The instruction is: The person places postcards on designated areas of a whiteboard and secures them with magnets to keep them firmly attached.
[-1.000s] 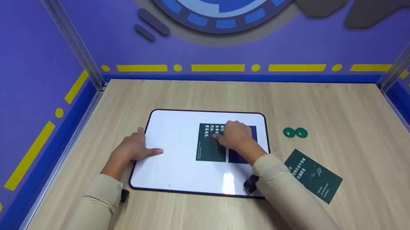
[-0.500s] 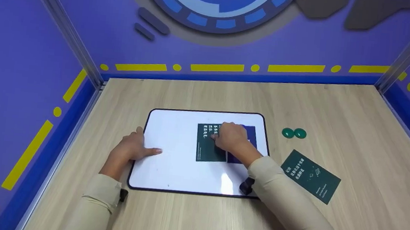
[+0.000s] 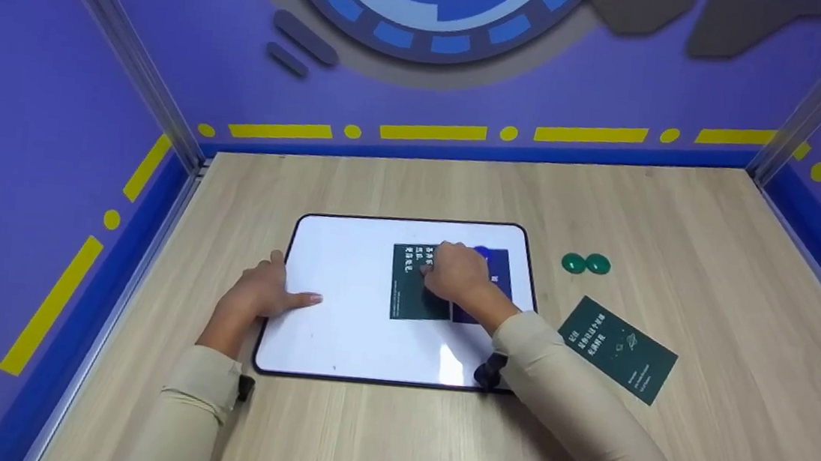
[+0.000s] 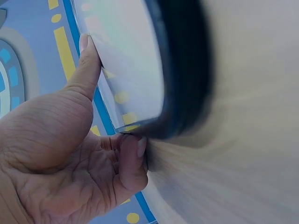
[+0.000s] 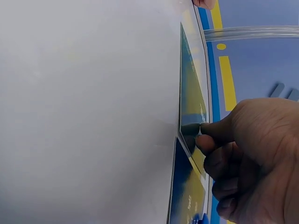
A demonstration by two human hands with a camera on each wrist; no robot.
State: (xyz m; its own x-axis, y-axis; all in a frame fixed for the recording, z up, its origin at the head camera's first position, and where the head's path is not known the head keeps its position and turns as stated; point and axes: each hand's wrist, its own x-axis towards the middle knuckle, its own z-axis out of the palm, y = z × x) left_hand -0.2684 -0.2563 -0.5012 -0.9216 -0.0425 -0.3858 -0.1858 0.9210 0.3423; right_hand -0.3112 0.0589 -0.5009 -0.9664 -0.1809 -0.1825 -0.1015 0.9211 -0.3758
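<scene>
A whiteboard (image 3: pixel 341 329) with a dark rim lies on the table, bearing a green card (image 3: pixel 408 298) beside a blue card (image 3: pixel 499 265). My left hand (image 3: pixel 259 290) grips the board's left edge, thumb lying on its face and fingers at the rim in the left wrist view. Over the green card is my right hand (image 3: pixel 458 271), its fingers curled and its thumb and index tips close together at the card's surface. In the right wrist view I cannot tell whether these fingertips (image 5: pixel 204 142) pinch something small. A round blue magnet (image 3: pixel 482 252) shows on the blue card, partly behind the hand.
Two round green magnets (image 3: pixel 586 263) lie side by side right of the board. Another green card (image 3: pixel 621 350) with white print lies askew on the table near the right forearm. Blue panels (image 3: pixel 424 89) wall in the table's back and sides.
My right hand has shifted slightly left over the green card, uncovering the blue magnet and more of the blue card. The left hand keeps its grip on the board's edge.
</scene>
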